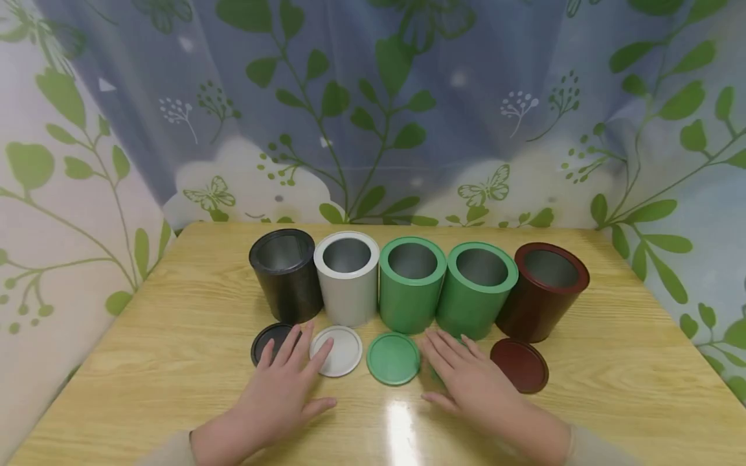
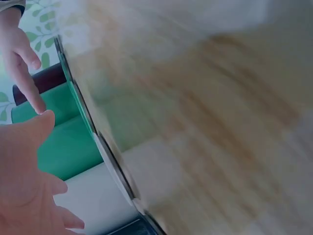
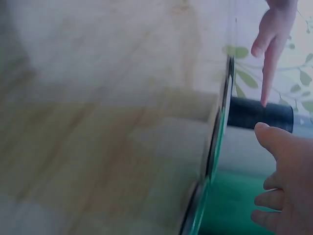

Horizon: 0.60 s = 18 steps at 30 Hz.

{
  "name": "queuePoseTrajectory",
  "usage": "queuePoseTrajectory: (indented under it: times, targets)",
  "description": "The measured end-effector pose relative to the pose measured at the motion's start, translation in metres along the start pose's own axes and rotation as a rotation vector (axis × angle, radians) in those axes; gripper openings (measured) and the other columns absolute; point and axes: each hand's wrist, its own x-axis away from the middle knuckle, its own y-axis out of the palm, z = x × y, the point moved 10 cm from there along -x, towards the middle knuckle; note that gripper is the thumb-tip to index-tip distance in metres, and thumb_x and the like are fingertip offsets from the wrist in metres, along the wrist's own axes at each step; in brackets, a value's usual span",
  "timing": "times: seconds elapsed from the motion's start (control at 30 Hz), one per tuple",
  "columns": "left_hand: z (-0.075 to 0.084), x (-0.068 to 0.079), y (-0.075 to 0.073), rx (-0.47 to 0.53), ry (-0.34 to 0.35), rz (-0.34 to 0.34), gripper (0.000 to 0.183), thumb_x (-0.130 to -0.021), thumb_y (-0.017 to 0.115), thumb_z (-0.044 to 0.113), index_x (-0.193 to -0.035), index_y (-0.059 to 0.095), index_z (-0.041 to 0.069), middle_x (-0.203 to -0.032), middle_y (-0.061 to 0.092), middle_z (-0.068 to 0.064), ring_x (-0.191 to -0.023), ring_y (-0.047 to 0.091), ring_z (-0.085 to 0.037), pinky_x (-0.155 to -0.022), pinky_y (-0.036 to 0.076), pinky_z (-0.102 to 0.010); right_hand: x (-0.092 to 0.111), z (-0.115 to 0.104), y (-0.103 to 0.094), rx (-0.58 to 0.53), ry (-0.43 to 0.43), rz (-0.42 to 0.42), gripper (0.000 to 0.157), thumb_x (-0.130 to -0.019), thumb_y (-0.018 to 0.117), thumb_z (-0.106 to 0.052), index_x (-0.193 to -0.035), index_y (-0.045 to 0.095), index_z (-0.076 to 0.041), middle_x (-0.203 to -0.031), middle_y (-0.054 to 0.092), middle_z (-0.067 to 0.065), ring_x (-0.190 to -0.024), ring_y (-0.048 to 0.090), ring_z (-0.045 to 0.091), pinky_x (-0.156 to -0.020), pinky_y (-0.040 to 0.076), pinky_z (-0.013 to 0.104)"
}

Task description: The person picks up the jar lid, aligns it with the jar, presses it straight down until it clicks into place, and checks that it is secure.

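My left hand (image 1: 285, 382), fingers spread, hovers palm down over the black lid (image 1: 269, 342) and the edge of the white lid (image 1: 344, 353). My right hand (image 1: 474, 382) is held flat over a second green lid (image 1: 438, 375), which it mostly hides. Between the hands lies another green lid (image 1: 393, 359). A dark red lid (image 1: 520, 366) is just right of my right hand. Behind the lids stand a black can (image 1: 291, 291), a white can (image 1: 350, 298), two green cans (image 1: 410, 301) (image 1: 472, 307) and a dark red can (image 1: 533, 307), all uncovered. Neither hand holds anything.
The cans stand side by side in a row on a wooden table (image 1: 192, 336), each with a lid of matching colour in front. A patterned curtain (image 1: 361, 162) hangs behind the table and along its sides. Light reflects off the tabletop near the front.
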Motion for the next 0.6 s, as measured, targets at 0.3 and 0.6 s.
queuePoseTrajectory:
  times: [0.3, 0.6]
  targets:
    - [-0.007, 0.004, 0.004, -0.005, 0.026, -0.011, 0.077, -0.082, 0.057, 0.060, -0.141, 0.043, 0.013, -0.148, 0.026, -0.023, -0.134, 0.026, -0.040, -0.097, 0.029, -0.064, -0.029, -0.025, 0.018, -0.066, -0.061, -0.105, 0.072, -0.090, 0.054, -0.050, -0.140, 0.041, 0.000, -0.145, 0.036, 0.015, -0.132, 0.035, 0.031, -0.100, 0.036, 0.051]
    - [-0.037, 0.004, 0.005, -0.045, -0.003, -0.024, 0.077, -0.081, 0.059, 0.060, -0.140, 0.043, 0.014, -0.146, 0.029, -0.022, -0.132, 0.029, -0.040, -0.093, 0.033, -0.064, -0.055, -0.042, 0.023, -0.059, -0.117, -0.157, 0.073, -0.091, 0.051, -0.052, -0.142, 0.037, -0.001, -0.146, 0.035, 0.015, -0.133, 0.034, 0.029, -0.104, 0.032, 0.049]
